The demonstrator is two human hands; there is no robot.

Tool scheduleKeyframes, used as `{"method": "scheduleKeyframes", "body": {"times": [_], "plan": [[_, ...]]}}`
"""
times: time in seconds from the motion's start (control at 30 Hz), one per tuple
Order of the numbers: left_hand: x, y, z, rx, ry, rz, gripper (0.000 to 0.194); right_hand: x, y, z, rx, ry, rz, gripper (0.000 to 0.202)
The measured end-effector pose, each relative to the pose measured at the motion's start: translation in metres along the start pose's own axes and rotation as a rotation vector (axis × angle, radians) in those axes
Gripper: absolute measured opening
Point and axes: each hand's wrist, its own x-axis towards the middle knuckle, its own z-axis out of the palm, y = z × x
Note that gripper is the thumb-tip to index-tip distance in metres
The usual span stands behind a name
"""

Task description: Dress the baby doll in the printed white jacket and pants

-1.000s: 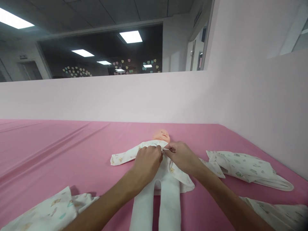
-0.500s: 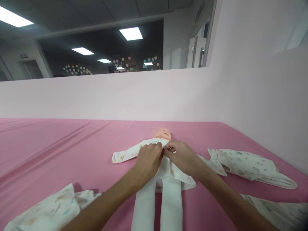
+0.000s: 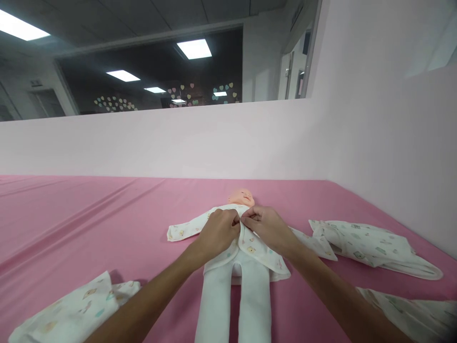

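Observation:
A doll with a pinkish head (image 3: 242,196) lies on its back on a pink sheet (image 3: 107,224). It wears a white printed jacket (image 3: 252,243) with spread sleeves over white legs (image 3: 217,305). My left hand (image 3: 222,232) is closed in a pinch on the jacket's front edge at the upper chest. Right beside it, my right hand (image 3: 266,226) pinches the other front edge, thumb and fingertips together. The fingertips of both hands nearly meet below the doll's chin. Below them the two front panels lie over the belly and part above the legs.
Folded white printed cloths lie at the lower left (image 3: 67,309), at the right (image 3: 374,247) and at the lower right (image 3: 414,312). A pale wall (image 3: 178,143) runs behind the pink surface and along its right side.
Both front panels of the jacket now lie lower over the doll's belly and closer together. My hands have shifted slightly, with the fingertips still near each other at the chest.

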Motion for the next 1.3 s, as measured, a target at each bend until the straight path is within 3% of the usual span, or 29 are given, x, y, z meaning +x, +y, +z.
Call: {"method": "scheduleKeyframes", "body": {"times": [0.07,0.27,0.47,0.67,0.87,1.0,1.17,1.3], "plan": [[0.004,-0.006,-0.003,-0.13,-0.047,-0.038,0.022,0.001,0.001,0.003,0.001,0.02,-0.022,0.023],[0.014,-0.029,-0.018,-0.703,-0.419,-0.144,0.009,-0.003,-0.005,0.01,-0.115,0.043,-0.15,0.022],[0.02,-0.035,-0.017,-0.89,-0.461,-0.231,0.017,0.001,0.0,0.015,-0.302,0.061,-0.215,0.011],[0.021,-0.037,-0.013,-0.812,-0.532,-0.198,0.017,0.006,0.015,0.025,-0.521,0.102,-0.313,0.007],[0.018,-0.032,-0.02,-0.692,-0.531,-0.196,0.014,0.006,0.018,0.028,-0.535,0.087,-0.211,0.012],[0.018,-0.031,-0.026,-0.581,-0.552,-0.188,0.015,0.005,0.014,0.027,-0.527,0.046,-0.219,0.016],[0.002,-0.012,-0.042,-0.223,-0.437,-0.065,0.016,0.002,0.012,0.025,-0.537,0.04,-0.172,0.015],[-0.025,0.008,-0.07,-0.054,-0.333,-0.047,0.022,-0.004,0.003,0.028,-0.422,-0.006,-0.164,0.015]]}}
